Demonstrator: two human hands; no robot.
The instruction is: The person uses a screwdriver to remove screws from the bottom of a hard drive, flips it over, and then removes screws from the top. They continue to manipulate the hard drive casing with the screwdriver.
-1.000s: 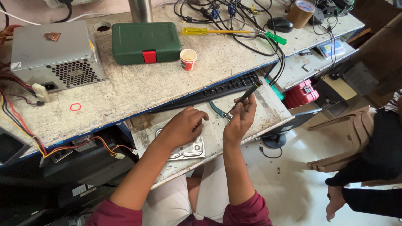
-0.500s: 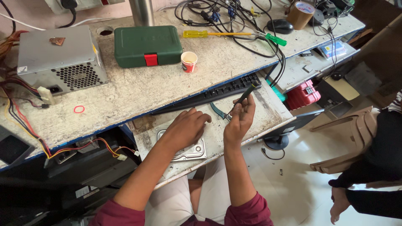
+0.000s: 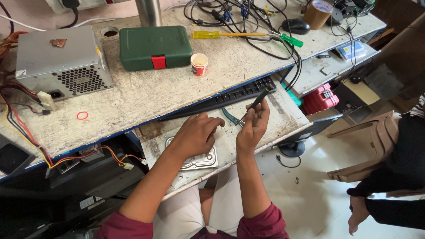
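My left hand (image 3: 195, 135) lies palm down on a silver hard disk drive (image 3: 197, 160) that rests on the pull-out keyboard shelf (image 3: 283, 116). My right hand (image 3: 253, 126) is closed around a black-handled screwdriver (image 3: 260, 98), held upright and tilted to the right just above the shelf. A pair of teal-handled pliers (image 3: 230, 117) lies on the shelf between my two hands, close to the right thumb. Most of the drive is hidden under my left hand.
A black keyboard (image 3: 230, 95) sits at the back of the shelf. On the worktop are a green case (image 3: 155, 46), a paper cup (image 3: 199, 64), a grey power supply (image 3: 59, 66), a yellow screwdriver (image 3: 221, 34), a green-handled tool (image 3: 292, 40), tangled cables (image 3: 248, 17). Another person (image 3: 398, 168) sits at right.
My right hand has drawn slightly nearer with the screwdriver, raising it more upright. My left hand stays flat on the drive.
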